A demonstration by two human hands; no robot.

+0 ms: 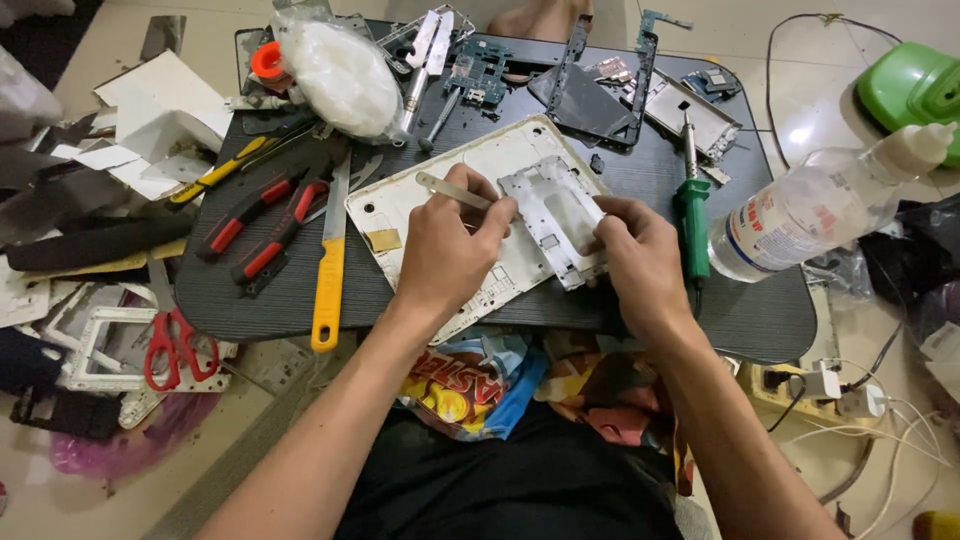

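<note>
Two bare hands work over a white rectangular tablet back shell (400,205) lying on the dark round tabletop (760,310). Left hand (445,250) pinches a thin flat metal pry strip (452,190) between fingertips above the shell. Right hand (640,265) grips a white perforated inner frame (552,215), fingers curled on its lower-right edge. Right of the shell lies a green-handled soldering iron (692,215).

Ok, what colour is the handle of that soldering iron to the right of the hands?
Green. The soldering iron lies on the black table, clearest in the head view.
</note>
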